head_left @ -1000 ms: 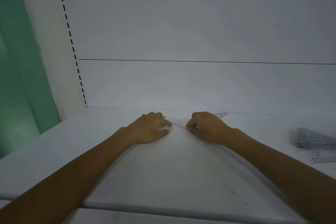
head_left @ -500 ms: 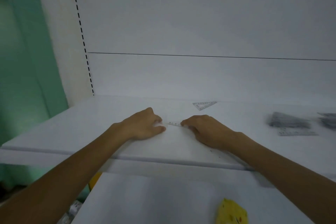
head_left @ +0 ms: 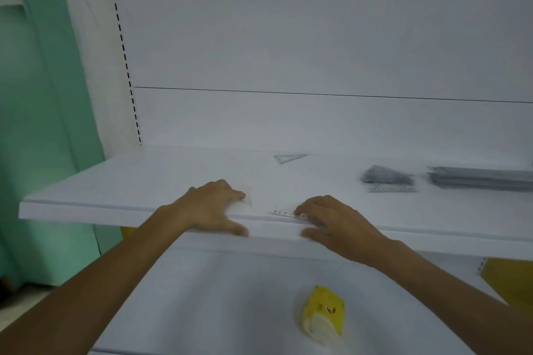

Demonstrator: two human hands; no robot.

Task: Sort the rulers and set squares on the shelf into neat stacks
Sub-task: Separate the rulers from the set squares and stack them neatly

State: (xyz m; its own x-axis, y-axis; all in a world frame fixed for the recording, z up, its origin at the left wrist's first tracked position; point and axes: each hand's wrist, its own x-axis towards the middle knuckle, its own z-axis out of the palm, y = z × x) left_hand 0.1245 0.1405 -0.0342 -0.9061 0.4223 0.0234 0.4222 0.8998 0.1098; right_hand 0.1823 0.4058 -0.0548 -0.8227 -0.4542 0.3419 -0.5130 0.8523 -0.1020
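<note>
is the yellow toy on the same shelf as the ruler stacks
No, the yellow toy lies on the lower shelf, below the ruler stack.

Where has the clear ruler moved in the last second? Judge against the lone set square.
Yes: the clear ruler slid from beside the lone set square forward to the front edge of the shelf.

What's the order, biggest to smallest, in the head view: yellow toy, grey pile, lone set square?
1. yellow toy, but it is nearest the camera
2. grey pile
3. lone set square, farthest back
</note>
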